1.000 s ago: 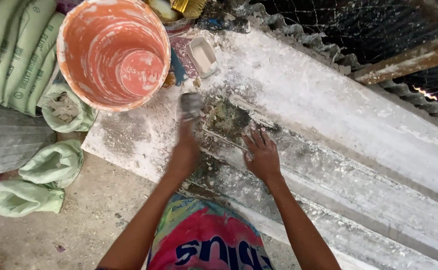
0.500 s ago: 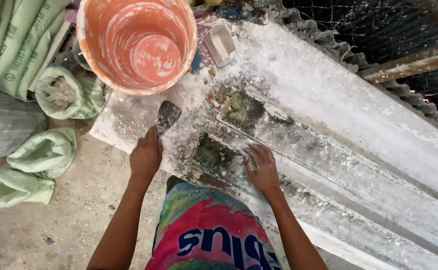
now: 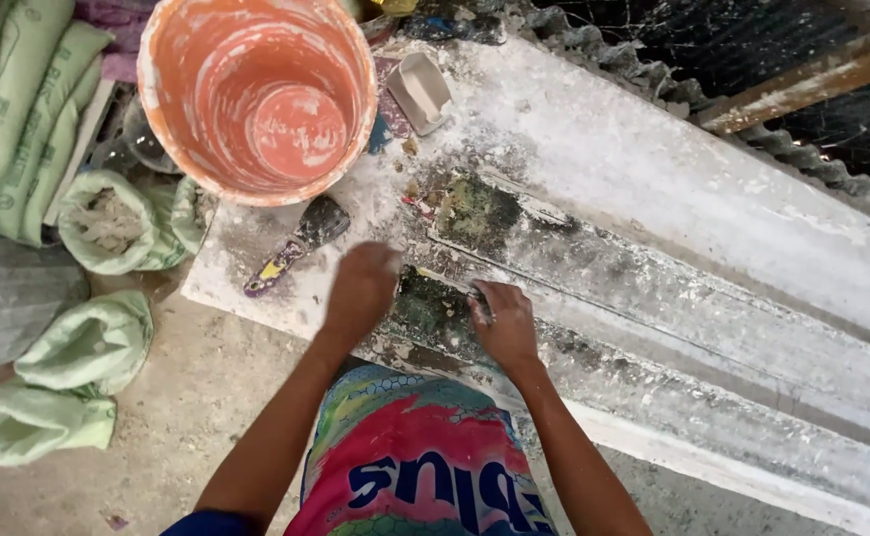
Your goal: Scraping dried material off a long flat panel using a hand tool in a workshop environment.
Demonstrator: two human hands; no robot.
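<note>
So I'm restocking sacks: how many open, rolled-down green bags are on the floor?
3: one with pale lumps beside the orange bucket, one below it, one at the bottom-left edge. Others may be hidden off-frame.

Both arms are seen bare, and no sleeves, gloves or rings are worn. The left hand (image 3: 360,290) and right hand (image 3: 503,325) are dusted with white powder. A bright pink, green and blue garment with large letters is worn.
</note>
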